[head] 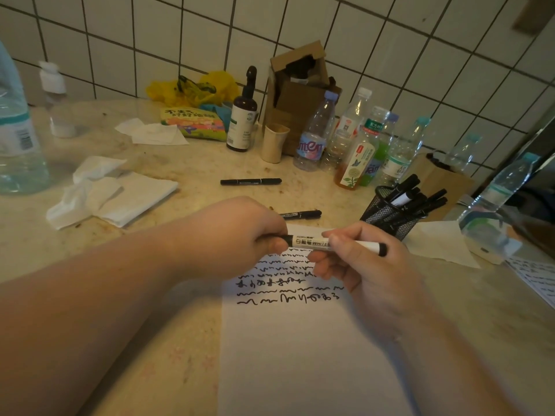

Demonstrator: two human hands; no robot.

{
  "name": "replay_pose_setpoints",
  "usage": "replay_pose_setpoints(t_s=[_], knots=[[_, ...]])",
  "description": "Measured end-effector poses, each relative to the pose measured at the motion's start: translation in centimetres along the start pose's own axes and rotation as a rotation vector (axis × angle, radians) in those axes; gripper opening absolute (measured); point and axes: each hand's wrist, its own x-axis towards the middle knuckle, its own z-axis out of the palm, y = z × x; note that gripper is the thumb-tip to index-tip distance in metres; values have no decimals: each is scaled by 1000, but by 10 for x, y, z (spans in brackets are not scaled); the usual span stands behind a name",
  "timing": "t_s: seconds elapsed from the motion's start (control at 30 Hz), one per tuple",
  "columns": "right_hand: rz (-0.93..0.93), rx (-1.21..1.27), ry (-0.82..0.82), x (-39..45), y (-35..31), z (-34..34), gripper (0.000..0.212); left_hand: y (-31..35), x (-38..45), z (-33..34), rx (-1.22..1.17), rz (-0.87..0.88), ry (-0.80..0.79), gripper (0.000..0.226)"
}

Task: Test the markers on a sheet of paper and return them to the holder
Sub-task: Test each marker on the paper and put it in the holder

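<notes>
Above paper (300, 349) top edge: left hand (240, 232), right hand (360, 265) grip whiteboard marker (312, 243) (horizontal); holder (387, 217) near.

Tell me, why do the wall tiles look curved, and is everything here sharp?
Head view: the wide lens bows the tiled wall; the large bottle at the left edge is soft, while the marker held by the left hand and right hand and the scribbled paper are sharp.
</notes>
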Motion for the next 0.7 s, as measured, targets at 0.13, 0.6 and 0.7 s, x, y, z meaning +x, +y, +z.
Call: replay_pose_setpoints(t_s=[0.13, 0.6, 0.7], knots=[[39, -84, -1, -2, -4, 0, 15, -5, 2, 0, -71, -11, -3, 25], [-196, -612, 611, 30, -64, -36, 13, -14, 1, 10, -31, -36, -45, 23], [-98, -810, 615, 45, -68, -46, 16, -16, 2, 12, -27, -27, -38, 24]])
